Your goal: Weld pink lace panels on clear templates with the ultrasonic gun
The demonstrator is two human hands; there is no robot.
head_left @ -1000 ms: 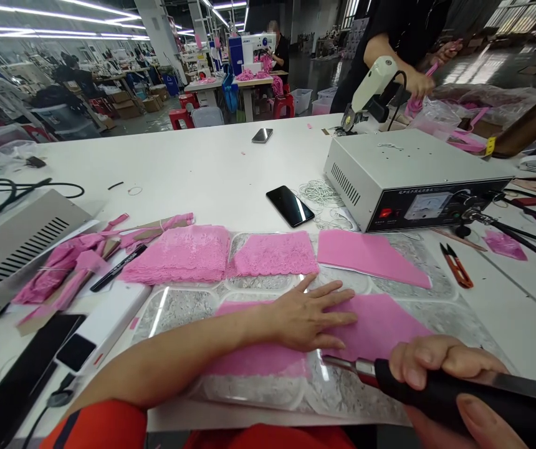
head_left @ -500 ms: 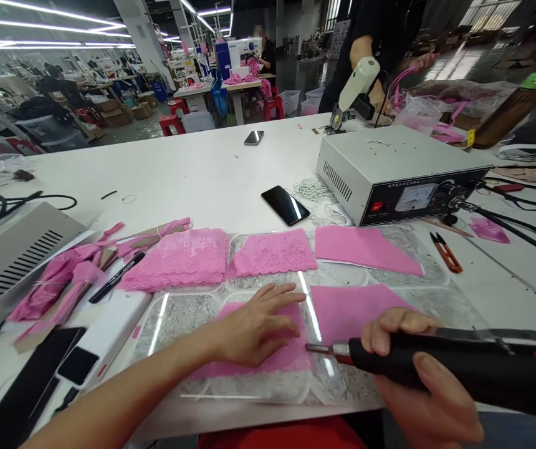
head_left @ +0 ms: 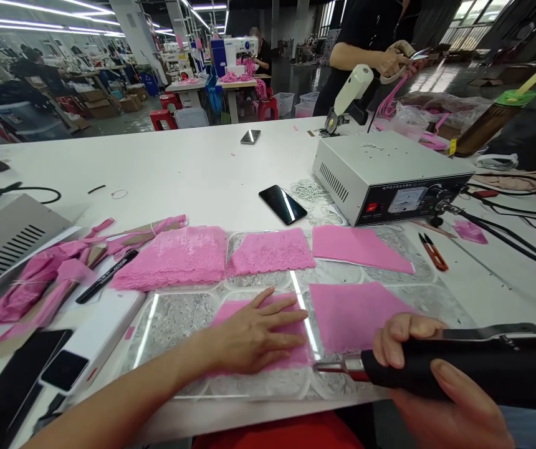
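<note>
Fingers spread, my left hand lies flat on a pink fabric piece on a clear-topped grey-patterned mat. My right hand is wrapped round a thick black hand-held tool with a slim metal tip. That tip points left, close to the fabric's lower right corner; whether it touches the mat I cannot tell. Right of my left hand lies a second plain pink piece. Behind are a thick pink lace stack, a smaller lace pile and plain pink pieces.
A grey control box with a dial and cables stands at right, by red-handled thread snips. A black phone lies mid-table. Pink strips, a marker and another box are left. Across the table a person stands.
My left hand has flattened and spread on the fabric. The tool's tip has shifted slightly right and down in view. The person opposite has raised their hands. The whole view has shifted a little.
</note>
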